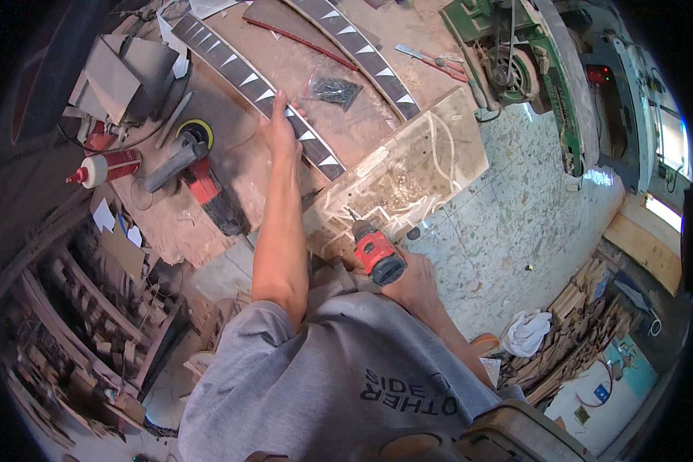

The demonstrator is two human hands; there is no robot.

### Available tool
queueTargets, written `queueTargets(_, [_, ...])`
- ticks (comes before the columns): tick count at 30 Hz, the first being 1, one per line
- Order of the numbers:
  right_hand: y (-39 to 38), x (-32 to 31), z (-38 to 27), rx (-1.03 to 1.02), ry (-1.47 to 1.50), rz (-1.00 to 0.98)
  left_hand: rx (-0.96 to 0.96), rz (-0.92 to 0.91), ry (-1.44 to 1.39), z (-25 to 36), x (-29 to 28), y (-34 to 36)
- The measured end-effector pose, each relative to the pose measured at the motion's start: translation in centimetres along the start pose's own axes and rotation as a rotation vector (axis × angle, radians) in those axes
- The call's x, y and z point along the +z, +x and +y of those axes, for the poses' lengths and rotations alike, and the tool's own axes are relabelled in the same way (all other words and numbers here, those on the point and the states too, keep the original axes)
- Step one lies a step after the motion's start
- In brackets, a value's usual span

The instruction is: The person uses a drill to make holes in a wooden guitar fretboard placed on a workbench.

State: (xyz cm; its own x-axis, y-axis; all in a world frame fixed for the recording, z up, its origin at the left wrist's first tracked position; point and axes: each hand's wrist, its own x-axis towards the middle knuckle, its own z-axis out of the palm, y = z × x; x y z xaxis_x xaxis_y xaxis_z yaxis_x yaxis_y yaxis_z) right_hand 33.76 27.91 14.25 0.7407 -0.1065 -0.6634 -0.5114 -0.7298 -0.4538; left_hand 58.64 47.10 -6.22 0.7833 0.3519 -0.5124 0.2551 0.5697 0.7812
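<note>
A long dark fretboard [236, 71] with white triangular inlays and pale edges lies slanting on the bench. My left hand [280, 131] is closed around its edges, thumb on top, toward its near end. In my right hand [413, 279] is a red and black cordless drill [379, 256], its bit pointing away from me, over a stained board [446, 146] marked with white lines. The bit's tip appears close to the near edge of the board; whether it touches, I cannot tell. A second fretboard [367, 55] of like pattern lies farther right.
Between the fretboards lies a clear bag [336, 91] of dark pieces. Cutting tools [433, 61] rest farther right. At left are a red power tool [202, 182] with a yellow disc and a red bottle [114, 166]. A green machine [508, 65] stands far right; wood scraps [574, 327] lie at lower right.
</note>
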Motion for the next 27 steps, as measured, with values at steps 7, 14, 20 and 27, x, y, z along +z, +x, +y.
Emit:
queueTargets(7, [-0.1,0.7,0.1,-0.04,-0.108,0.083,-0.011,-0.009,-0.023,0.1,0.2,-0.1])
queueTargets(14, [0.4,1.2,1.1,-0.103,-0.12,0.093,-0.013,0.013,-0.017,0.1,0.3,0.0])
queueTargets(20, [1.1,1.1,0.8,-0.064,-0.066,0.004,-0.021,-0.01,-0.038,-0.1,0.2,-0.1])
queueTargets(27, [1.5,1.5,1.0,-0.068,-0.126,-0.006,-0.009,-0.02,-0.042,-0.1,0.0,0.1])
